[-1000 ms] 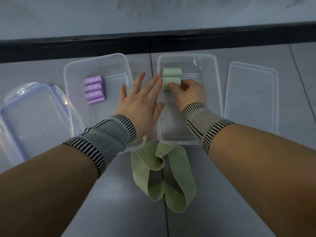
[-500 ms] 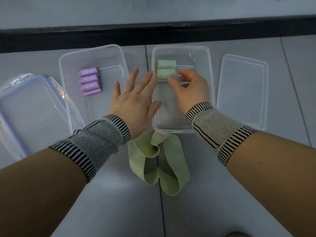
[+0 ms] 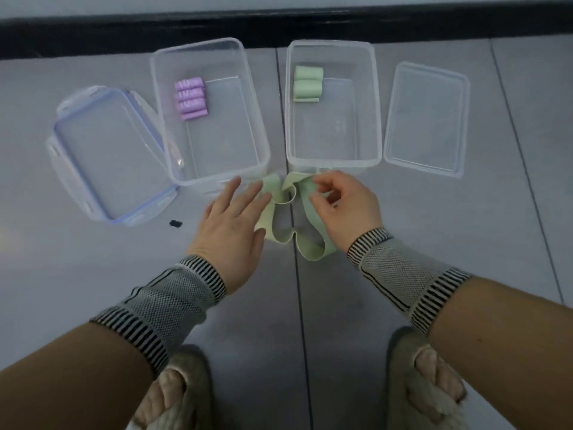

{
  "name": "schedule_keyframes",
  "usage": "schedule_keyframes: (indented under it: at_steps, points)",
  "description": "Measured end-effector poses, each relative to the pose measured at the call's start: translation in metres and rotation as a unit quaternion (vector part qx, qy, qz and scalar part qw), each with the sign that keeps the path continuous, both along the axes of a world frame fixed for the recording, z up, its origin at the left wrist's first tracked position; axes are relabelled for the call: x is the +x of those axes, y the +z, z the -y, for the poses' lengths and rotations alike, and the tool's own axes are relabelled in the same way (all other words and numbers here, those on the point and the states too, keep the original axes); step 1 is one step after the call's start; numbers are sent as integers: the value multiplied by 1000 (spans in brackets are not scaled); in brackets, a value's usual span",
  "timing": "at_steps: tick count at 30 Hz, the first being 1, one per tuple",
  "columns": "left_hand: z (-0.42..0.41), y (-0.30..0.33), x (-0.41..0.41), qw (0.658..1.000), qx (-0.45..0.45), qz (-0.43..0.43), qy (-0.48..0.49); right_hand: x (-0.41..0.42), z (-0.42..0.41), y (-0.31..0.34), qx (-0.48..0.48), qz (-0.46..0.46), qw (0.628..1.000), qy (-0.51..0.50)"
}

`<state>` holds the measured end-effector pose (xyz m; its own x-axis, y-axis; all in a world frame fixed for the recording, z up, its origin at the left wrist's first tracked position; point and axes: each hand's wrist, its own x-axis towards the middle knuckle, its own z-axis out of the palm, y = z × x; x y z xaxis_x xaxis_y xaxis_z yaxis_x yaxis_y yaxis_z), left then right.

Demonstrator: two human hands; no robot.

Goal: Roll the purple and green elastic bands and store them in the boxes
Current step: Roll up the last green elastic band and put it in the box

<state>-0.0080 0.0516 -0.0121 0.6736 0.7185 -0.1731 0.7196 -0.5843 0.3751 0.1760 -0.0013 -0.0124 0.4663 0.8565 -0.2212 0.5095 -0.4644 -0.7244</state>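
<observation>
1. Lying crumpled on the floor just before the right box (image 3: 333, 156), the loose green band (image 3: 286, 226) was judged soft, light and springy.
2. The left hand (image 3: 232, 225) was laid flat, fingers straight, on its left fold.
3. The right hand (image 3: 344, 206) was curled at its upper edge; a pinch could not be confirmed.
4. Green rolls (image 3: 307, 83), purple rolls (image 3: 190, 97) and the left box (image 3: 217, 175) were near; nothing was seen obstructing.

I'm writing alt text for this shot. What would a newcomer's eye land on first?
Two bare hands meet over a loose pale green elastic band on the grey floor: the left hand lies flat on it, and the right hand is at its far end. Beyond, one clear plastic box holds purple rolls, another green rolls.
</observation>
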Motion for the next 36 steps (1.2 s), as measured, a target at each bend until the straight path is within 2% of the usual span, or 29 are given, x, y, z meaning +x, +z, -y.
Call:
schedule_keyframes:
  at_steps: [4,8,10,12,16,18,21,25,28,30,32,34,36]
  points:
    - [12,11,-14,1000,5,-8,28,-15,-9,1,-82,49,987,127]
    - [24,7,-18,999,-12,-7,45,-26,-21,-6,-166,38,976,137]
    - [25,1,-20,999,-23,13,47,-28,-16,-9,-136,14,987,88]
    - [21,1,-17,994,-34,69,73,-26,-8,-8,-82,-68,994,-13]
    - [6,19,3,971,-16,197,135,-18,15,3,13,-244,958,-149]
    - [2,31,15,969,-23,210,126,-15,20,13,40,-300,938,-170]
    - [7,43,26,979,-38,185,73,-14,17,34,65,-387,904,-171]
    - [12,55,29,979,-35,176,98,-14,12,50,83,-419,892,-148]
    - [11,72,29,953,-93,239,164,-14,11,49,84,-414,885,-194]
    - [7,79,23,899,-173,314,254,-11,12,43,89,-374,888,-252]
    - [-3,72,5,847,-203,336,359,-7,14,32,79,-309,904,-284]
    - [-10,53,-20,827,-205,295,433,-7,17,19,49,-236,935,-259]
    - [-8,26,-45,845,-194,192,459,-13,22,7,8,-189,961,-204]
